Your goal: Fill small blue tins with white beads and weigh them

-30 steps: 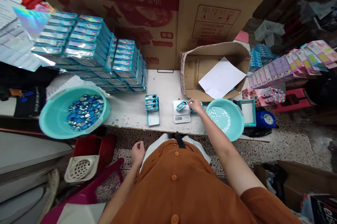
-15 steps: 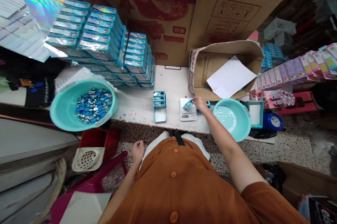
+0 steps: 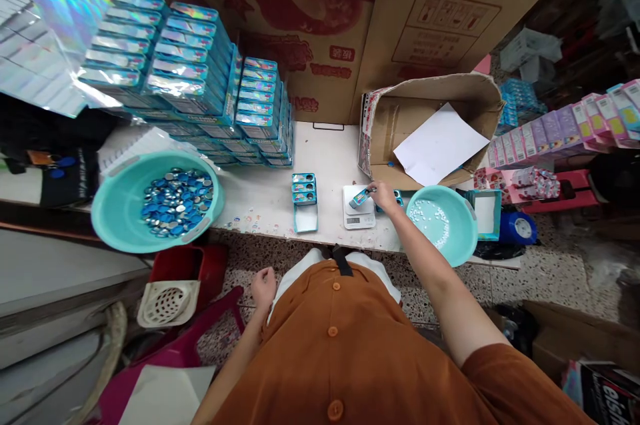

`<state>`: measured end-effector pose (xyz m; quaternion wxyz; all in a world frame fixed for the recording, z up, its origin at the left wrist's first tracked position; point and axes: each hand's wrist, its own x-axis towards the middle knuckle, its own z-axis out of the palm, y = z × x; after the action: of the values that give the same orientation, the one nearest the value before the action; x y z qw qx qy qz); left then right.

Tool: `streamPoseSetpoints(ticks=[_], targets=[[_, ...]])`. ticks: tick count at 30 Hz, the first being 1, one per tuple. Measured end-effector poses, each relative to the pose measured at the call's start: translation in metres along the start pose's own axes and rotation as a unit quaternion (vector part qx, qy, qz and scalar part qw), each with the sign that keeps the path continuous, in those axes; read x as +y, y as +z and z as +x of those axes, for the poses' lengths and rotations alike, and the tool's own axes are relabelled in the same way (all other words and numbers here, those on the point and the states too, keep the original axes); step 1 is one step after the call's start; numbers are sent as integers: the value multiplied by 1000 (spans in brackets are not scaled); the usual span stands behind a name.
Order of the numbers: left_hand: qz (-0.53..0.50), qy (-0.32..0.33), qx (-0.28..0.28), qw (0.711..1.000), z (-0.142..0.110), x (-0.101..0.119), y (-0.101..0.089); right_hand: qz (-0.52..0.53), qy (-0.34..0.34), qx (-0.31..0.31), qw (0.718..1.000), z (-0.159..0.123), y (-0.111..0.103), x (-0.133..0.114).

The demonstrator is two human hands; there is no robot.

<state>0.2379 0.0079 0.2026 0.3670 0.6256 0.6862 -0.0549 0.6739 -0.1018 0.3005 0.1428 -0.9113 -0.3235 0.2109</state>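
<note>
Teal tin (image 3: 362,198): small, tilted, held just above the digital scale (image 3: 359,212); contact with the platform cannot be told.
Right hand (image 3: 384,196): narrow pinch, holding the teal tin at its right end.
Left hand (image 3: 263,287): loosely curled, empty, well apart from the digital scale, beside the orange button-front garment (image 3: 333,345).
Change from 1 s earlier: the teal tin slants more steeply and reaches further right across the digital scale; the whole view sits slightly shifted.
Landmark: digital scale, white, on the worktop (image 3: 325,158); display digits too small to read.
Right of scale: small teal tins (image 3: 397,198) just beside the right hand; teal basin of white beads (image 3: 427,222), then an open teal box (image 3: 486,213).
Left of scale: three stacked tins (image 3: 304,188) behind an open box lid (image 3: 305,218); further along, teal basin of blue-and-silver gems (image 3: 176,202).
Behind scale: cardboard box (image 3: 395,128) holding white paper (image 3: 440,144); stacked teal boxes (image 3: 195,72) to the left.
Writing: large carton (image 3: 310,12) with upside-down red Chinese print, partly legible as 汕头市, and printed handling symbols.
</note>
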Motion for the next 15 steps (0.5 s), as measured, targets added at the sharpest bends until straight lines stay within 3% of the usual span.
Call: streamPoseSetpoints(ticks=[15], targets=[[21, 25, -1, 999, 7, -3, -1, -44, -20, -15, 999, -1, 1, -10]])
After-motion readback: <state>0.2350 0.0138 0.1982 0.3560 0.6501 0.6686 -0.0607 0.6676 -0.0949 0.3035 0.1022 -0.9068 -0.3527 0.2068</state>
